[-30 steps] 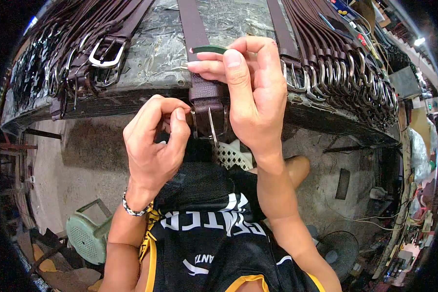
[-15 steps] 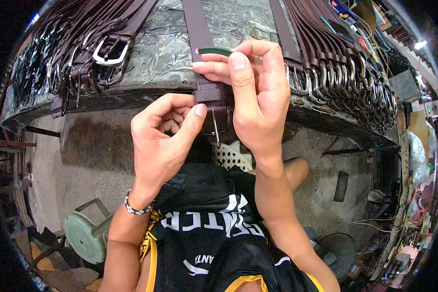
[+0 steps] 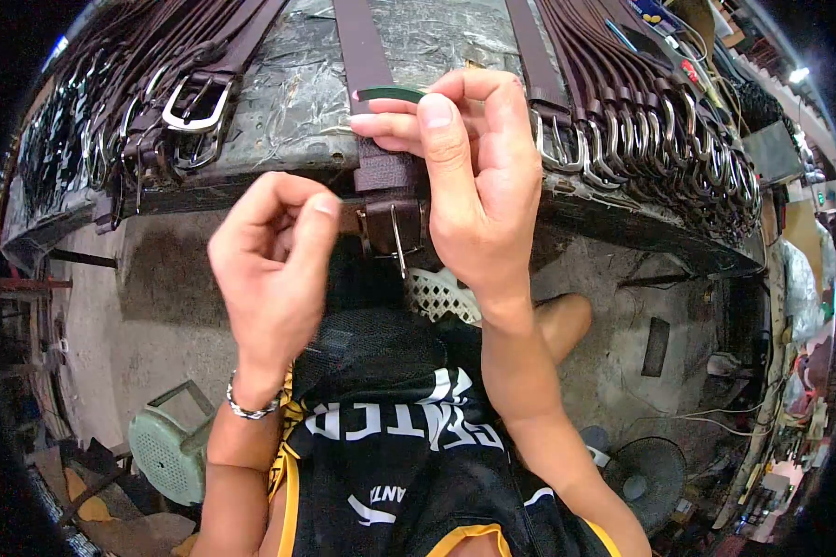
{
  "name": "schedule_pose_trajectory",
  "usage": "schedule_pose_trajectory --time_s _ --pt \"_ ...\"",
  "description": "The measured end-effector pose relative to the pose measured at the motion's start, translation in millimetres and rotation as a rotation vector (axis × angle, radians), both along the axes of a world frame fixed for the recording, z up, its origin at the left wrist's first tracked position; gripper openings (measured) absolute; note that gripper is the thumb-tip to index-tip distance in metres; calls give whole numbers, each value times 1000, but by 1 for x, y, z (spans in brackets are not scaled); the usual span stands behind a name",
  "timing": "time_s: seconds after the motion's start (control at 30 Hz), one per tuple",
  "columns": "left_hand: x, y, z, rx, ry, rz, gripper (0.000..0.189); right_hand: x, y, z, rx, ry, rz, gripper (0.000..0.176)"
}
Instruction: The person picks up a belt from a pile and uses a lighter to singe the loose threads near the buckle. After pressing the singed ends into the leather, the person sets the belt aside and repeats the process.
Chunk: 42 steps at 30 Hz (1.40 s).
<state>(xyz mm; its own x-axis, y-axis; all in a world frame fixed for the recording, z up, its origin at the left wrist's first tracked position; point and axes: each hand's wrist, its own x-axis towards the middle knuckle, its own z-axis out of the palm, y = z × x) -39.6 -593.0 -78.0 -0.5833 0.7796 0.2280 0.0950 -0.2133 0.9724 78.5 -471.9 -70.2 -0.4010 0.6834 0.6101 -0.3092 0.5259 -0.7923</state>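
A dark brown leather belt [image 3: 365, 46] lies over the bench, its keeper loop [image 3: 385, 176] at the front edge. Below that hangs its metal buckle [image 3: 392, 230], prong pointing down. My right hand [image 3: 478, 176] is over the belt, pinching a thin, curved dark green strip [image 3: 390, 94] with a pink tip between thumb and index finger; the other fingers stretch across the leather. To the left of the loop, apart from it, my left hand [image 3: 274, 255] is closed, thumb against index finger, with nothing showing in it.
Many belts with metal buckles hang along the bench edge, in a left bunch [image 3: 195, 107] and a right bunch [image 3: 641, 130]. A green stool [image 3: 167, 455] and a fan [image 3: 641, 473] stand on the floor. Cluttered shelving lines the right side.
My left hand has come away from the belt's keeper loop, moving left and slightly down. My right hand still holds the green strip, shifted slightly left along with the whole view.
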Motion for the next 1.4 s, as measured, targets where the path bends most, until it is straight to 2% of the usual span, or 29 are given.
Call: schedule_pose_trajectory --time_s 0.03,0.17,0.47,0.57,0.67,0.83,0.93,1.03,1.13,1.4 --pt "-6 -2 1 -13 47 -21 6 0 0 0 3 -2 -3 14" --pt "-16 -9 -9 -41 -151 -186 10 -8 -2 -2 -39 105 -51 14" --pt "-15 -1 -16 44 -352 -235 8 -8 -1 -2 -38 114 -43 15" --pt "-16 -3 -21 11 -286 -214 8 -7 -1 -2 -24 107 -49 15" --pt "-17 -5 -21 -72 -89 -175 7 -8 -1 -2 -29 108 -50 15" --pt "-11 -9 -13 -93 -131 -268 18 -8 -1 -3 -33 108 -47 15" --pt "-6 -7 -8 -79 -31 -216 12 -1 -1 1 -11 -7 -5 13" --pt "-7 -4 -12 -74 111 -108 5 0 1 -1 -2 -15 -6 13" --pt "-8 0 -8 23 408 -28 3 -1 1 -1 3 -1 2 13" --pt "-7 -3 -14 36 418 13 5 -7 1 -2 -6 61 -41 14"
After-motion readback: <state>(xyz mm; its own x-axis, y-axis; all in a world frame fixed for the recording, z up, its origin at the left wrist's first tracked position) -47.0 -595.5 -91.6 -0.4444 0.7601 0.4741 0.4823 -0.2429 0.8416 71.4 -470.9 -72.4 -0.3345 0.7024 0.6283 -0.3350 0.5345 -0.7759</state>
